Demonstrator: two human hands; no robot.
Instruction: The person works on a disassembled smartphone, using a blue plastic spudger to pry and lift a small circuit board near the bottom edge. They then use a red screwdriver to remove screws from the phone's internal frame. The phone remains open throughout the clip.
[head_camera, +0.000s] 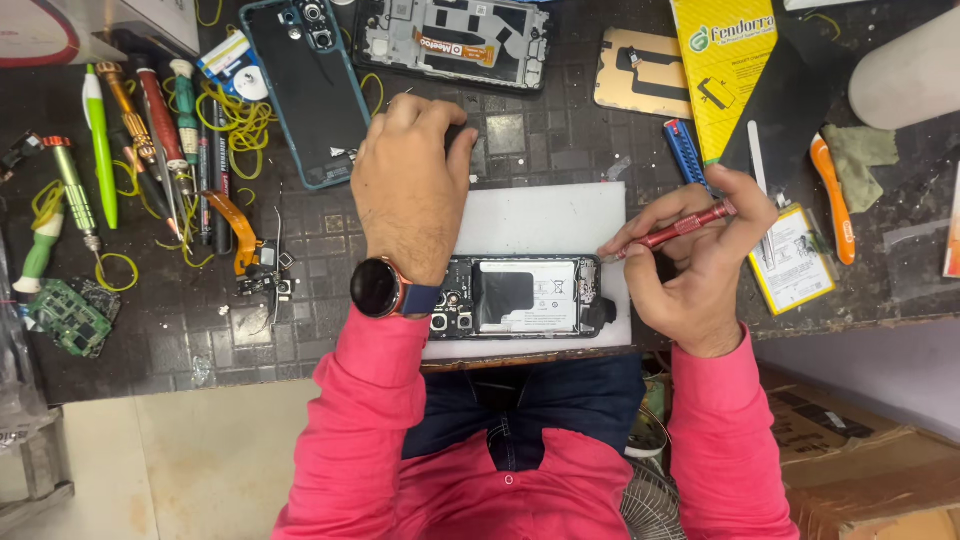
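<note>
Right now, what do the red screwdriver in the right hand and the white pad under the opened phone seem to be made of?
The red screwdriver looks like anodised metal: a slim shaft with a satin red sheen and a bare silvery tip, pinched by the right hand. The white pad looks like matte plastic or foam board, flat and without glare; which one is unclear. The opened phone lies on it.

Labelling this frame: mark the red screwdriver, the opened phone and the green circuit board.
red screwdriver (678, 228), head view, mid shaft.
opened phone (525, 295), head view, on its battery.
green circuit board (68, 318), head view, board centre.
</note>
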